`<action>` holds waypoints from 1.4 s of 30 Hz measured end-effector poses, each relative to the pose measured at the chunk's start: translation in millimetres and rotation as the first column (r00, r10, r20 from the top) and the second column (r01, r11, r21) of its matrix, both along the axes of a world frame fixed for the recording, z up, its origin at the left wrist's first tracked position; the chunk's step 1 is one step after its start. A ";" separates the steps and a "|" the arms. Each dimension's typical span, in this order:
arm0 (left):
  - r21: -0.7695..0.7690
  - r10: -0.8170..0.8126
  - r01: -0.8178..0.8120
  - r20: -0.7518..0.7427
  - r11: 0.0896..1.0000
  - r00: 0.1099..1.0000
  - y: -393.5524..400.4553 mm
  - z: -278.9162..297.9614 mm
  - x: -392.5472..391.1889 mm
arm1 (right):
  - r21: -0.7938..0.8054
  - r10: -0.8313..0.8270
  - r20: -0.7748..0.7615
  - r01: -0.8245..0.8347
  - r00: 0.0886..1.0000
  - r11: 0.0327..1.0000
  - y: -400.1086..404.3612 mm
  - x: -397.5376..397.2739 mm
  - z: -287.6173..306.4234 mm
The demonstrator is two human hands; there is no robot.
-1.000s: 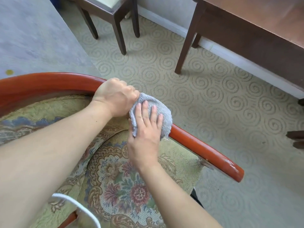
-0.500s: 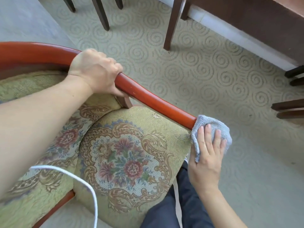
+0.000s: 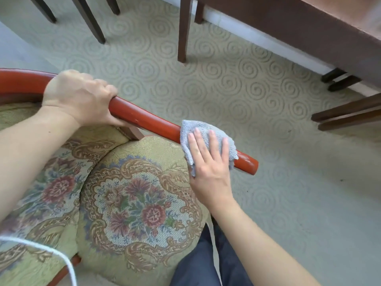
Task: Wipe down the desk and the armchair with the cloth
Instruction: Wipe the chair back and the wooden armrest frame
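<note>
The armchair has a red-brown wooden arm rail (image 3: 148, 120) and a floral green seat cushion (image 3: 140, 205). My left hand (image 3: 80, 98) grips the rail near its curved back. A grey cloth (image 3: 206, 133) lies draped over the rail close to its front end. My right hand (image 3: 208, 162) presses flat on the cloth with straight fingers. The dark wooden desk (image 3: 309, 27) stands at the upper right, away from both hands.
Patterned beige carpet (image 3: 226, 83) covers the floor. Dark chair legs (image 3: 88, 19) stand at the top left, and more dark legs (image 3: 350, 114) at the right. A white cord (image 3: 51, 254) crosses the lower left. My dark trouser leg (image 3: 206, 265) is at the bottom.
My right hand slid the cloth along the rail from beside my left hand to its front end, then slightly back up. The view tilted down.
</note>
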State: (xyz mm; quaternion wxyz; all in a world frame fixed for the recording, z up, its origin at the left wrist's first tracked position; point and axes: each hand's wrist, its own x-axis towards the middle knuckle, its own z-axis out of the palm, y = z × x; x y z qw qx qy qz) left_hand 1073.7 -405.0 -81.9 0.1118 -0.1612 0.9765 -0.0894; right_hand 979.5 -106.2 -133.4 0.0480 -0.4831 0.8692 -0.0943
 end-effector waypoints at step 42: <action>-0.001 -0.036 0.036 -0.151 0.999 0.988 -11.0 -20.1 8.1 | -0.177 -0.047 0.373 0.121 0.927 0.977 -151.7 74.7 3.7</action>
